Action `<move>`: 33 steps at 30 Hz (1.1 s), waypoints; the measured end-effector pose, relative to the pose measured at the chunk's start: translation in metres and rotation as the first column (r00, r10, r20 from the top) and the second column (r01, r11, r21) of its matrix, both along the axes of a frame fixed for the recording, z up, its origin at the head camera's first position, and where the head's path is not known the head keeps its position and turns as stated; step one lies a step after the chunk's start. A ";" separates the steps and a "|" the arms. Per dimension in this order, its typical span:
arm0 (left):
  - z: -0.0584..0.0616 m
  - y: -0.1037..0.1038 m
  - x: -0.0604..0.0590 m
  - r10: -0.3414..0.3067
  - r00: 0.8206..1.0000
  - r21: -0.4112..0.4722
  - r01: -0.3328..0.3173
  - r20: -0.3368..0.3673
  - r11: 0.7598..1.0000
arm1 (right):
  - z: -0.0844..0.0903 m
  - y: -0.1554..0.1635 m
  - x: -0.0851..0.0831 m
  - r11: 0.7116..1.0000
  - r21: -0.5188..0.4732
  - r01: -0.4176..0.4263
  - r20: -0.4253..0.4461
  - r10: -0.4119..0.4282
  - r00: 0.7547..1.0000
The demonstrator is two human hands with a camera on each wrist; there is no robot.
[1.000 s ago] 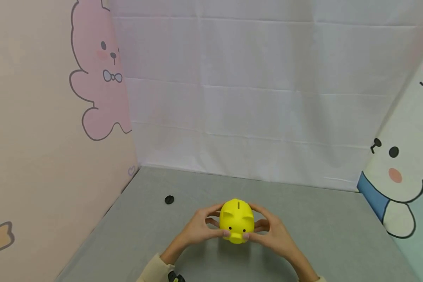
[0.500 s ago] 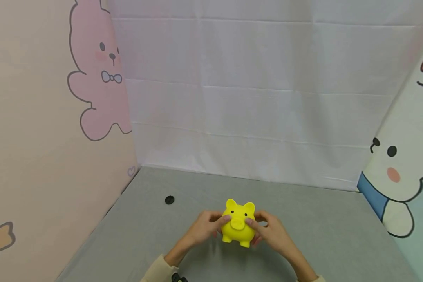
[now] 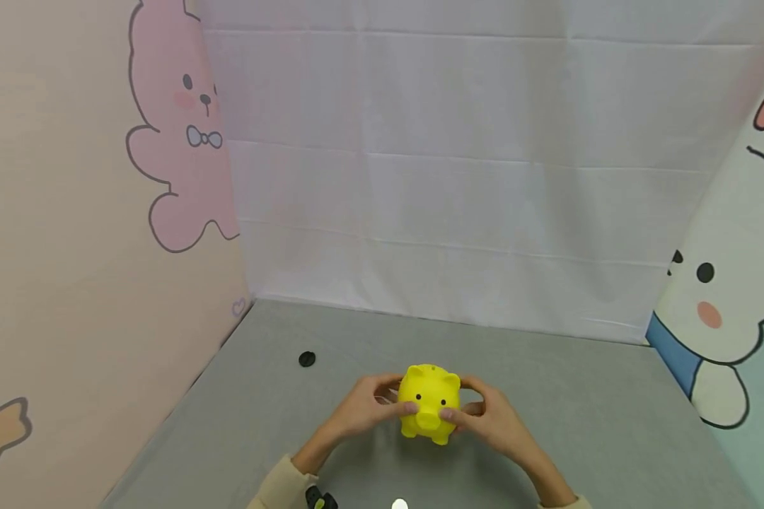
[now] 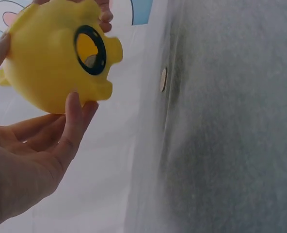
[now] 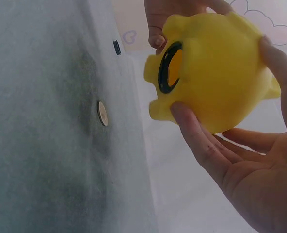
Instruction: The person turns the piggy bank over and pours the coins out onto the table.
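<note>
A yellow piggy bank (image 3: 429,406) is held up over the grey table, its snout toward me. My left hand (image 3: 364,408) grips one side, thumb beside the snout. On the other side my right hand (image 3: 495,417) grips it the same way. In the left wrist view the underside has a round, black-rimmed hole (image 4: 90,49), with a coin (image 4: 90,60) showing inside it. Another coin (image 5: 102,113) is at the tabletop below the bank in the right wrist view.
A round black plug (image 3: 307,359) lies on the grey table (image 3: 579,396) at the back left. A bright round pale thing (image 3: 399,504) shows at the bottom edge of the head view. White cloth (image 3: 458,177) hangs behind the table, with printed walls at both sides.
The piggy bank has tipped from top slot toward me to face up, then partly forward again, both hands keeping hold. The pale round thing has appeared at the bottom edge.
</note>
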State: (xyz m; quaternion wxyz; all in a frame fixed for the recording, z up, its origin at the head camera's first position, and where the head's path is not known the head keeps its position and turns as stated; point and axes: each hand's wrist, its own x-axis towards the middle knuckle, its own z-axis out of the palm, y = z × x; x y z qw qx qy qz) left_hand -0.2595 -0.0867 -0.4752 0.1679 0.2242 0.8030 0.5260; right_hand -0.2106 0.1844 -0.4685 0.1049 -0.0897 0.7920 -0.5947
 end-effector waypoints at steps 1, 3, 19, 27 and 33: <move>0.001 -0.001 0.000 -0.008 1.000 0.002 0.008 -0.014 1.000 | -0.001 0.001 0.000 1.000 -0.003 -0.013 -0.014 0.013 1.000; 0.002 -0.003 0.001 -0.031 0.998 0.011 0.031 -0.047 0.999 | -0.003 0.002 0.001 0.999 0.009 -0.032 -0.061 0.033 0.998; -0.002 -0.002 0.007 -0.004 0.869 0.071 0.045 -0.495 0.996 | -0.005 -0.002 0.003 0.986 0.163 0.032 -0.587 0.071 0.806; -0.005 -0.002 0.006 0.010 0.839 0.081 0.041 -0.545 0.996 | -0.008 -0.004 0.001 0.984 0.174 0.047 -0.620 0.072 0.781; -0.004 -0.002 0.006 -0.008 0.858 0.074 0.054 -0.514 0.996 | -0.011 -0.003 0.002 0.987 0.156 0.042 -0.617 0.065 0.784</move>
